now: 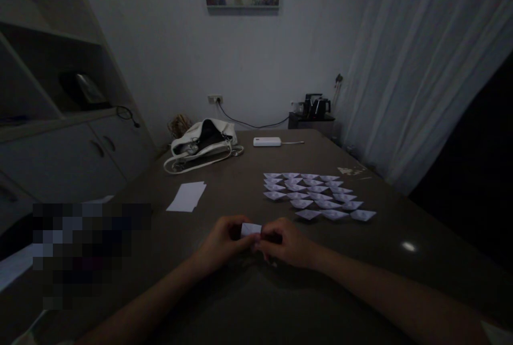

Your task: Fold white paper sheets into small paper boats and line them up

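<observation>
Near the front middle of the table, a small folded piece of white paper (250, 229) is held between both hands. My left hand (227, 237) grips its left side and lower edge, fingers closed on it. On the right edge, my right hand (285, 241) pinches the same paper, its fingertips close to those of the left. Just beyond the right hand sit several folded paper boats (329, 204) in rows. To the left and farther off lies a small stack of white paper sheets (186, 197).
A white handbag (204, 144) lies at the table's far left, with a white power bank (267, 142) and short cable beside it. The brown table (224, 307) spreads under my arms. A blurred-out patch covers the left side. A curtain (401, 67) hangs at the right.
</observation>
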A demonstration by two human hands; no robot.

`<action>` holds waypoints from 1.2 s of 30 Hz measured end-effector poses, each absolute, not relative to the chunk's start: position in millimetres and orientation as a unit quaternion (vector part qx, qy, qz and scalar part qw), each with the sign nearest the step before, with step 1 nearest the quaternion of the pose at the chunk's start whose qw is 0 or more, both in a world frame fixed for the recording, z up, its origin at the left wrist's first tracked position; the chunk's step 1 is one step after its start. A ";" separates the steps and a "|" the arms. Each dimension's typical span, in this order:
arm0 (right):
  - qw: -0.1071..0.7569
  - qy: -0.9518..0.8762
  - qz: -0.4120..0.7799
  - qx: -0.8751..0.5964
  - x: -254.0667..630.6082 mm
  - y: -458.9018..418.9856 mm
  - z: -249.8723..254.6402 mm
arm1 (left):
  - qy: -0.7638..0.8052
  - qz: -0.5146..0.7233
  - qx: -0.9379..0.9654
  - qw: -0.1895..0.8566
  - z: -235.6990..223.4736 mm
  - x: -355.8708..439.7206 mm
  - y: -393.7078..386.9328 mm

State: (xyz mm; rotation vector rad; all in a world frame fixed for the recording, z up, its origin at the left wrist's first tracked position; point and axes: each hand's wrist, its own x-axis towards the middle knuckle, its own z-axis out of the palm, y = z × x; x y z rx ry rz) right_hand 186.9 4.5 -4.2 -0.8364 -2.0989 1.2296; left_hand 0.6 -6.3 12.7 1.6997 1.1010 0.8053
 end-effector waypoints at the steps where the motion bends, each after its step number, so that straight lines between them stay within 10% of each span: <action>1: 0.281 -0.784 0.458 -0.312 186.7 4.6 -4.8 | 0.451 0.325 0.691 0.463 12.5 0.5 -6.5; 36: 0.286 -0.799 0.436 -0.301 188.1 4.8 -3.3 | 0.419 0.303 0.739 0.432 13.8 -0.8 -9.6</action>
